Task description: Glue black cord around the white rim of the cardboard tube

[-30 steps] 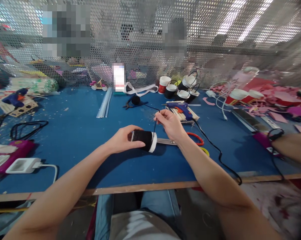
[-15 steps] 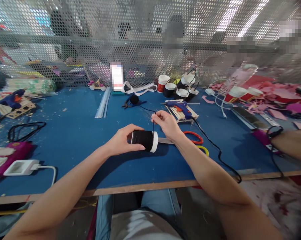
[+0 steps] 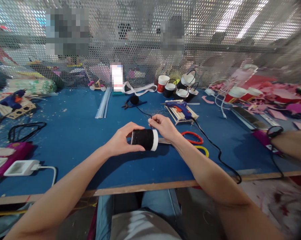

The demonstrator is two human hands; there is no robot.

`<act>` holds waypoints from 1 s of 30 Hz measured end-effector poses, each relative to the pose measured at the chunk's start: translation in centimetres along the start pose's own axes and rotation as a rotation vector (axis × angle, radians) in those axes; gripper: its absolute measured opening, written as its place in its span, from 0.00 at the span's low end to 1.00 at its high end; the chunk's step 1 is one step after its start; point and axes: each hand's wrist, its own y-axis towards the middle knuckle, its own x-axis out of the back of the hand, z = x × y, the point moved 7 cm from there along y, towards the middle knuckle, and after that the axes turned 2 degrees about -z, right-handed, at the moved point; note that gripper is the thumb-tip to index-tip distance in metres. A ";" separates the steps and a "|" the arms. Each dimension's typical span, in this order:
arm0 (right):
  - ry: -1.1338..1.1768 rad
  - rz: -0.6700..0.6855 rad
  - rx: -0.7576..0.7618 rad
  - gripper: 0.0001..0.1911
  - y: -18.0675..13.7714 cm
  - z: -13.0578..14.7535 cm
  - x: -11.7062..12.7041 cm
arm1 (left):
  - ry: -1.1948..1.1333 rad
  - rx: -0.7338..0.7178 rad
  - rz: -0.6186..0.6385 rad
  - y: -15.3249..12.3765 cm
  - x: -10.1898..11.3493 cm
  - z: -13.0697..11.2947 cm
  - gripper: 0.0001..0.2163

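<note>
While the left hand [image 3: 121, 141] grips a black cup [image 3: 143, 139] on its side over the blue counter [image 3: 72, 133], the right hand [image 3: 164, 128] pinches a black cord [image 3: 142, 112] at the cup's white rim.

Left grip: fingers wrapped around the cup body, closed on it. Right grip: thumb and forefinger closed on the cord, which runs back to a black spool [image 3: 134, 99]. Scissors [image 3: 190, 140] lie just behind the cup; a blue glue gun [image 3: 179, 107] rests near the right hand; finished cups [image 3: 180, 87] stand by the mesh.

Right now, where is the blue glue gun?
The blue glue gun lies on wooden sticks past the right hand, before the paper cups.
</note>
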 end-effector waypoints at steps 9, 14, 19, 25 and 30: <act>0.095 0.086 -0.081 0.15 0.1 -1.1 -0.7 | -0.090 -0.033 -0.058 0.0 0.3 -0.2 0.26; 0.156 0.125 -0.125 0.16 0.1 -1.4 -0.9 | -0.185 -0.025 -0.077 0.1 0.3 0.0 0.26; 0.243 0.137 -0.196 0.15 -0.2 -1.1 -1.1 | -0.244 -0.015 -0.099 0.1 0.4 0.1 0.25; 0.350 0.153 -0.273 0.14 -0.6 -0.6 -1.4 | -0.289 0.041 -0.112 0.2 0.4 0.2 0.25; 0.375 0.167 -0.275 0.13 -0.6 -0.8 -1.5 | -0.318 0.063 -0.115 0.2 0.4 0.3 0.25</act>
